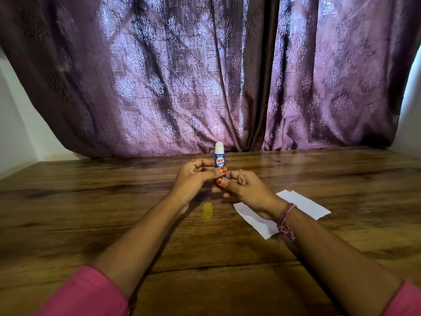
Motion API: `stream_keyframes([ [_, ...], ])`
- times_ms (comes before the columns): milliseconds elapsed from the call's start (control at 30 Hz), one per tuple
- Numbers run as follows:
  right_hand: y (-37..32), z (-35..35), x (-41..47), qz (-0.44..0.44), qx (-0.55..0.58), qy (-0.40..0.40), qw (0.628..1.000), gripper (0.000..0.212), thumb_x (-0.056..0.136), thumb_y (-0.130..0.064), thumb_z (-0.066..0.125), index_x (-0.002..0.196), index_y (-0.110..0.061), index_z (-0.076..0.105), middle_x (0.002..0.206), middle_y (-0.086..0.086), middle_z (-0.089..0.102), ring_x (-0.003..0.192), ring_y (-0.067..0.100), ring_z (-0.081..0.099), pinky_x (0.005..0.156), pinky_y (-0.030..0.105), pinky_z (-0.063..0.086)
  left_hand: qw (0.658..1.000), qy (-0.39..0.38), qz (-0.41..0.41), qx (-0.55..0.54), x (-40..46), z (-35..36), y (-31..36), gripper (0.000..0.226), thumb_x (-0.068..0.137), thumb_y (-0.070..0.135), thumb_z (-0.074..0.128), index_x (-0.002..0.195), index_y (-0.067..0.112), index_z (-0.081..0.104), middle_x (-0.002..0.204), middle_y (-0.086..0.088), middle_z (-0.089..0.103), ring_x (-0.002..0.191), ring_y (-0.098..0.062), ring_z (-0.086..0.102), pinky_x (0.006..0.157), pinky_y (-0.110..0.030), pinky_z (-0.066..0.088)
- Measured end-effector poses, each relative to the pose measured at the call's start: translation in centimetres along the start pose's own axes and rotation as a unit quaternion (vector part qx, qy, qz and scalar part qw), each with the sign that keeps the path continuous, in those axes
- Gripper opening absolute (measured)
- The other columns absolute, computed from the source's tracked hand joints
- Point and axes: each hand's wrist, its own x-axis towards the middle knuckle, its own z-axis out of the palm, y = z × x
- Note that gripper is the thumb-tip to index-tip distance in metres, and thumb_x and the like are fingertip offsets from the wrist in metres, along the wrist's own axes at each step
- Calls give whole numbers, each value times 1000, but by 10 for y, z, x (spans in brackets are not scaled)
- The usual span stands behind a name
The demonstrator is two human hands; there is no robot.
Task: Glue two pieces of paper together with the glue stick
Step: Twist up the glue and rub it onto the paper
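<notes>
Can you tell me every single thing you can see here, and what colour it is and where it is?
glue stick: one, blue and white, held upright above the table
cap: one, yellow, on the table near the left wrist
paper: white, on the table under the right wrist; count unclear
table: one, brown wood
curtain: purple, behind the table
left hand: grips the glue stick
right hand: grips the stick's base

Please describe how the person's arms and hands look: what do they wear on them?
Both forearms are bare below pink sleeves. The left hand has a gold-coloured ring, and the right hand has a silver-coloured ring. The thumbnails are painted orange-red. A pinkish thread bracelet with a loose, frayed end is around the right wrist.
</notes>
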Motion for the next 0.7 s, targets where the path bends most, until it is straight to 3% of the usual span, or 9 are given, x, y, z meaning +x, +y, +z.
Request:
stream_keyframes([
  [100, 2, -3, 1, -11, 31, 14, 999, 14, 90, -9, 59, 101, -14, 67, 91, 4, 72, 84, 16, 64, 76, 33, 53, 1000, 5, 16, 14, 0, 0, 1, 16, 74, 1, 73, 87, 8, 66, 75, -3, 73, 66, -13, 67, 59, -24, 56],
  [300, -1, -2, 4, -64, 109, 67, 990, 32, 78, 7, 67, 108, -3, 62, 82, 1, 76, 76, 9, 71, 70, 18, 56, 1000, 17, 16, 16, 3, 0, -2, 14, 72, 7, 76, 83, 13, 68, 88, -14, 72, 79, -22, 66, 78, -36, 53],
  [467, -4, -3, 2, -84, 119, 72, 987, 42, 78, 13, 64, 114, -6, 55, 81, -2, 75, 75, 7, 71, 66, 18, 55, 1000, 7, -7, 3, 3, 1, -4, 18, 67, 15, 81, 82, 18, 71, 94, -18, 72, 86, -28, 66, 88, -45, 50],
  [567, -4, -4, 1, -80, 115, 60, 988, 43, 80, 11, 63, 117, -10, 55, 84, -2, 75, 76, 7, 70, 62, 17, 54, 1000, -2, -16, -6, 2, 2, -4, 17, 69, 17, 81, 84, 19, 72, 92, -17, 71, 84, -29, 65, 90, -50, 49],
  [700, -3, -7, 1, -84, 103, 61, 989, 43, 83, 10, 61, 118, -14, 54, 85, -5, 74, 72, 4, 68, 63, 18, 55, 1000, -3, -16, 3, 0, 6, -4, 17, 75, 19, 77, 91, 17, 72, 93, -16, 71, 84, -28, 65, 84, -46, 51],
])
